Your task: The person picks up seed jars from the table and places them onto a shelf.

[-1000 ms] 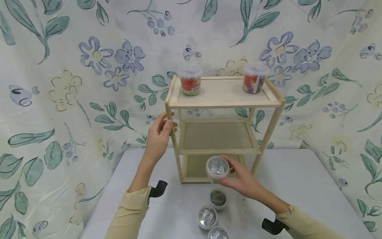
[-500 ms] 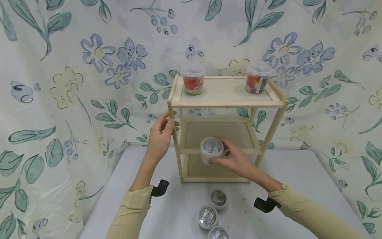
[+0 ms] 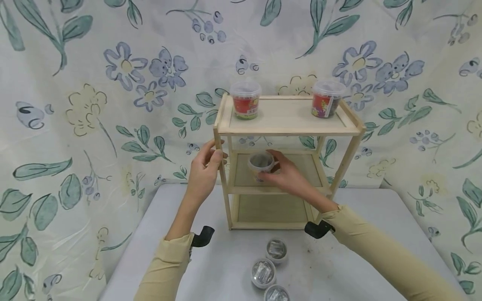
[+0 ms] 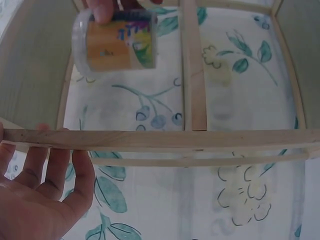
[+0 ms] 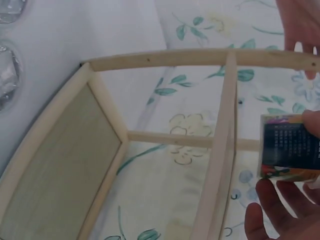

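A three-tier wooden shelf [image 3: 288, 127] stands on the table. My left hand [image 3: 203, 173] holds its front left post; in the left wrist view the fingers [image 4: 80, 180] lie against that post [image 4: 150, 140]. My right hand [image 3: 291, 175] grips a small round plastic tub [image 3: 260, 163] with a clear lid, just over the middle tier [image 3: 297, 171]. Orange and colourful print shows on the tub [image 4: 117, 45] in the left wrist view. From the right wrist, a dark printed label faces the camera, thumb above and fingers below.
Two lidded tubs with red labels, one left [image 3: 246, 102] and one right [image 3: 325, 100], stand on the top tier. Several clear-lidded tubs [image 3: 263, 273] stand on the white table [image 3: 324, 259] in front of the shelf. Floral cloth [image 3: 94, 125] hangs behind.
My right hand has carried the tub up and forward, from in front of the bottom tier to the middle tier. The left hand keeps its hold on the post.
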Demonstrator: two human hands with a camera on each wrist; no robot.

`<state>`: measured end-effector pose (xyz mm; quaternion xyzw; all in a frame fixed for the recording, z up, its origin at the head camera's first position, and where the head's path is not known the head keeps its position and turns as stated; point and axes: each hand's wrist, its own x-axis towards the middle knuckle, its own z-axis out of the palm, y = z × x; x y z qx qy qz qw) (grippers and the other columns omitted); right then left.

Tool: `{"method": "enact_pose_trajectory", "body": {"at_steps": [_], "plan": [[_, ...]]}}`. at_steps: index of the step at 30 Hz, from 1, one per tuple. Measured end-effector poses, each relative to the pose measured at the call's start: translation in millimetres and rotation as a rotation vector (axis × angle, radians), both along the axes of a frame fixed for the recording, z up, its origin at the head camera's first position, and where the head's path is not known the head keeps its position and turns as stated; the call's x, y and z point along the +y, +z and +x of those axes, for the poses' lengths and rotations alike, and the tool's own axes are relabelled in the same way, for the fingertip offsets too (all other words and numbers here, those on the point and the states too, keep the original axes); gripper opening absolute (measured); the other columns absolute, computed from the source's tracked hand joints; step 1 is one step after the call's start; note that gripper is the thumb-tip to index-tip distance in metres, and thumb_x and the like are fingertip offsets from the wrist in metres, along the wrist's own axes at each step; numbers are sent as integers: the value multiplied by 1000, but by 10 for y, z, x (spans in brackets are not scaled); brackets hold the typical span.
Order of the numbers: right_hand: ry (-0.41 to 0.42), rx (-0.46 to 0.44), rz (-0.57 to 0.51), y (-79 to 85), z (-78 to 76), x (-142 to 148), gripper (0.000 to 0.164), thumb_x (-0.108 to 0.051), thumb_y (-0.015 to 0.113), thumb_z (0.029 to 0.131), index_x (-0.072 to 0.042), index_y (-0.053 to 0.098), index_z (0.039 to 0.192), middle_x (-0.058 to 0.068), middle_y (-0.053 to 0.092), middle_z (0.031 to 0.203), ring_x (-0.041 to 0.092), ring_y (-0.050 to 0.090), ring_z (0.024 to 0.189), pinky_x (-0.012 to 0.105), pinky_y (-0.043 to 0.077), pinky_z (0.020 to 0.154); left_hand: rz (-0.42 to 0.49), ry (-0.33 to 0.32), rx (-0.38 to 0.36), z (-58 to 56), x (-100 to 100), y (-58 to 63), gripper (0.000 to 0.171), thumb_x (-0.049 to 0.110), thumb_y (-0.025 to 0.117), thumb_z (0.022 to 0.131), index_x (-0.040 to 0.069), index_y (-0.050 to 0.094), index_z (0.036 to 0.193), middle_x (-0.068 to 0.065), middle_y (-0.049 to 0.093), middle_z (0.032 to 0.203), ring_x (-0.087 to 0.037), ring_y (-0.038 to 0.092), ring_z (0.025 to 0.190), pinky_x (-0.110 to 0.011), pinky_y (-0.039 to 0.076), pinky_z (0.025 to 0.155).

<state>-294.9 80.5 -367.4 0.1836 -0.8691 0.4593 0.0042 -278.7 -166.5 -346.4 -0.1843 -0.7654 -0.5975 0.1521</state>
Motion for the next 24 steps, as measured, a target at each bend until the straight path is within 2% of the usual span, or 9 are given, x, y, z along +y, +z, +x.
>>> {"method": "enact_pose_trajectory", "body": {"at_steps": [5,12,24], "plan": [[-49,-35,-4,21,-139,-106,81,-31,74,87,-6,32,151,18,54,133,29,62,106,36,52,79,2,2,9,9,-7,20,37,28,47,106,13,52,139,-23,60,106,-34,62,97,-46,51,89],[-58,-89,12,-6,-270,-252,82,-33,73,88,-8,29,153,18,50,138,29,59,111,39,51,87,7,1,-7,14,-2,20,38,22,47,106,12,50,142,-23,60,107,-35,62,99,-44,50,88],[-40,-90,36,-63,-369,-425,81,-35,72,90,-6,29,152,18,54,133,28,58,113,40,49,92,21,-13,24,14,-8,7,36,26,47,106,13,53,139,-25,59,105,-33,62,97,-43,50,88]]}}
